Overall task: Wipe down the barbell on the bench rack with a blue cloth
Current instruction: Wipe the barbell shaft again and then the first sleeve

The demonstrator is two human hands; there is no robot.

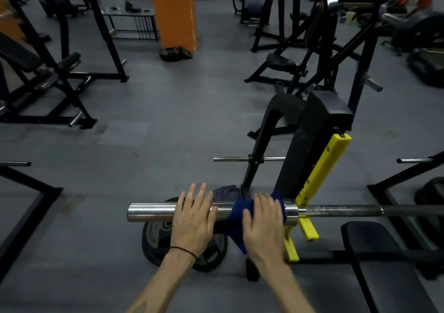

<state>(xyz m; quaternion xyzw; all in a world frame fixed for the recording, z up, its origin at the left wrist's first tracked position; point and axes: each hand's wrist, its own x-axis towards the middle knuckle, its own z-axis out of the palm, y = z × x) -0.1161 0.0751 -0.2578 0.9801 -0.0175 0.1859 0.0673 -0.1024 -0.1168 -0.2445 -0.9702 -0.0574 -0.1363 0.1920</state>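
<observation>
The barbell (153,212) lies across the bench rack, its shiny sleeve pointing left and its darker shaft running off to the right. A blue cloth (236,213) is draped over the sleeve beside the collar. My right hand (263,226) presses flat on the cloth, fingers straight and slightly blurred. My left hand (193,219) rests flat on the bare sleeve left of the cloth, fingers straight.
A yellow rack hook (322,168) holds the bar beside the black upright. The bench pad (374,260) sits lower right. A weight plate (153,240) lies on the floor under the sleeve. Other black machines stand around on the grey floor.
</observation>
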